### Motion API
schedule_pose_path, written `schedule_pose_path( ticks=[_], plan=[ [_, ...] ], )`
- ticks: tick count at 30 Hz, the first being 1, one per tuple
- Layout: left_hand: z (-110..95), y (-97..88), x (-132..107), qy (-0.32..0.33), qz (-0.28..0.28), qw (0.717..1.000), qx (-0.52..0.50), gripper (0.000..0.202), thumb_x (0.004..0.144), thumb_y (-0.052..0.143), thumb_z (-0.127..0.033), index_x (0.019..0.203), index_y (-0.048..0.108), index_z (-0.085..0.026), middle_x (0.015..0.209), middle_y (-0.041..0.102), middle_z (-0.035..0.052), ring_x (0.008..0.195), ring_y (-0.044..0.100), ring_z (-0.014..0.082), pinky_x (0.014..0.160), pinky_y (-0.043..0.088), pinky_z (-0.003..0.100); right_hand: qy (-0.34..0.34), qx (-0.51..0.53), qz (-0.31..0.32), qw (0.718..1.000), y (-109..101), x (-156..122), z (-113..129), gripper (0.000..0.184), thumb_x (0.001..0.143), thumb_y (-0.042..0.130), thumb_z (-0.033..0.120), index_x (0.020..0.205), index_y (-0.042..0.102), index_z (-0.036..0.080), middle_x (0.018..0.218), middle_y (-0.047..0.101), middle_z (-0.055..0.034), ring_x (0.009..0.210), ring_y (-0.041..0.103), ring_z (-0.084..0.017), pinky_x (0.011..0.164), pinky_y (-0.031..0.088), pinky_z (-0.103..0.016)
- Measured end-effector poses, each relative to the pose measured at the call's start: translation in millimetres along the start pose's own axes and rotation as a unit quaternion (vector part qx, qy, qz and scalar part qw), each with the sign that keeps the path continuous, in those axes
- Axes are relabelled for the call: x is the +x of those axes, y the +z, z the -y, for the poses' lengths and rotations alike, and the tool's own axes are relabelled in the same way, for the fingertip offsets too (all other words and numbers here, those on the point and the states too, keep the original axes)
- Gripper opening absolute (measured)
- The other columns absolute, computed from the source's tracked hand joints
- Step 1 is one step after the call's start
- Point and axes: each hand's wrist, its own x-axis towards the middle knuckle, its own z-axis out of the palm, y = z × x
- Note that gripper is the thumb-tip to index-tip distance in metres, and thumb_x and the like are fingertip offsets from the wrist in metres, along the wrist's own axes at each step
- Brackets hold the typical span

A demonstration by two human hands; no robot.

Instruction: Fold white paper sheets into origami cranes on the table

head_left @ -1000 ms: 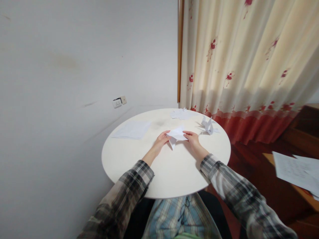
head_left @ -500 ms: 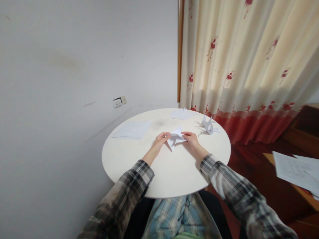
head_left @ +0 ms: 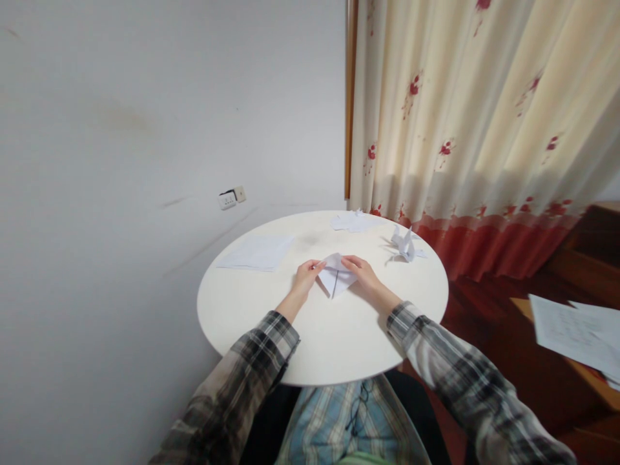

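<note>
Between my hands is a folded sheet of white paper, a diamond-like shape with a dark gap running down its middle and a raised upper flap. My left hand pinches its left edge between thumb and fingers. On the opposite side, my right hand grips the upper right part, with the thumb near the top flap. The paper is at or just above the tabletop; its underside is hidden.
The round white table stands against the wall. Flat white sheets lie at its left. White paper pieces rest at the far edge, and folded paper figures at the right. Written sheets lie on furniture farther right.
The paper's spread flaps have come together into a flatter diamond with a centre slit. My right hand has moved left, closer to my left hand.
</note>
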Motion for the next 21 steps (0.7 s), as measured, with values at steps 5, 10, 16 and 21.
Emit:
schedule_pose_path(
  ticks=[5,10,16,21],
  plan=[
    [-0.2,0.1,-0.3,0.015,0.016,0.999,0.030,0.027,0.056,0.069,-0.040,0.064,0.063,-0.015,0.061,0.059,0.0009,0.062,0.049,0.0131,0.061,0.036,0.024,-0.014,-0.073,0.061,0.995,1.9,-3.8,-3.3,0.039,0.067,0.064,0.031,0.103,0.061,0.016,0.096,0.065,-0.0056,0.083,0.058,-0.017,0.078,0.044,-0.029],
    [8.2,-1.9,5.5,0.034,0.017,0.996,0.084,0.020,0.058,0.067,-0.036,0.064,0.064,-0.017,0.065,0.061,0.0018,0.065,0.052,0.0155,0.063,0.037,0.025,-0.019,-0.180,0.075,0.981,-0.8,-3.6,-9.2,0.038,0.069,0.059,0.017,0.107,0.060,0.020,0.095,0.067,-0.0028,0.080,0.059,-0.017,0.077,0.043,-0.028],
    [16.0,-4.8,10.8,0.110,-0.031,0.972,0.207,0.010,0.062,0.065,-0.026,0.067,0.061,-0.019,0.071,0.059,0.0024,0.071,0.052,0.0176,0.069,0.037,0.028,-0.070,-0.245,0.103,0.961,-1.2,-3.1,-10.0,0.034,0.073,0.052,0.016,0.106,0.062,0.019,0.100,0.066,-0.0061,0.086,0.059,-0.020,0.079,0.041,-0.027],
    [12.6,-8.3,9.6,0.158,-0.106,0.940,0.284,0.015,0.061,0.065,-0.020,0.072,0.054,-0.019,0.075,0.051,0.0019,0.073,0.049,0.0178,0.070,0.037,0.029,-0.075,-0.261,0.114,0.956,-0.1,-0.3,-11.8,0.032,0.077,0.044,0.013,0.100,0.066,0.020,0.098,0.067,-0.0046,0.087,0.059,-0.019,0.079,0.040,-0.025]
  ],
)
